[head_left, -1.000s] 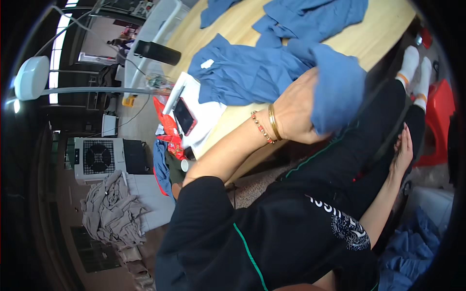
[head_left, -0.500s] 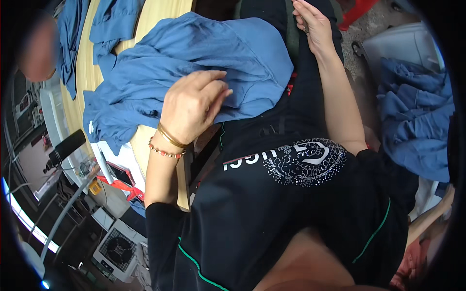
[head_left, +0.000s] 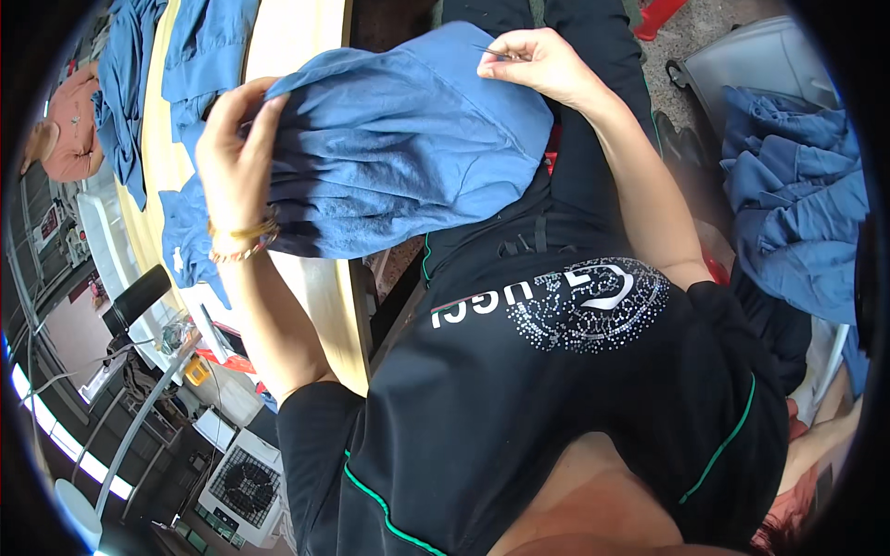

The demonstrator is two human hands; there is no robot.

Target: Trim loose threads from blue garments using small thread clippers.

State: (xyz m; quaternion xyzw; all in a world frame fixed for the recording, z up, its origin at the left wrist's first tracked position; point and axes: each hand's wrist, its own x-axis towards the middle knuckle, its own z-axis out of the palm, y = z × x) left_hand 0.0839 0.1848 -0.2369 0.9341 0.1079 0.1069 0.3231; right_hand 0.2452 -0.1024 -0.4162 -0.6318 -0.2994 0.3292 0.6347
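A blue cloth garment (head_left: pixel 399 148) is draped over the table's edge and across my lap, its folds spread between my hands. My left hand (head_left: pixel 234 157), with bracelets at the wrist, pinches the garment's far left edge between thumb and fingers and lifts it. Over the garment's far right part, my right hand (head_left: pixel 547 67) is closed on a thin pointed metal tool (head_left: pixel 493 51). The tool's slim dark tip points left, just above the cloth. Most of it is hidden in my fingers, so its exact kind cannot be made out.
More blue garments (head_left: pixel 209 56) lie on the pale wooden table (head_left: pixel 298 37) at the far left. Blue cloth (head_left: pixel 797 204) is heaped at the right near a grey bin (head_left: pixel 751 69). Another person (head_left: pixel 74 130) is at the far left. A fan unit (head_left: pixel 246 486) stands lower left.
My left hand has moved left and taken hold of the garment's edge, raising it. My right hand has come nearer and leftward over the cloth, with the pointed tool now showing.
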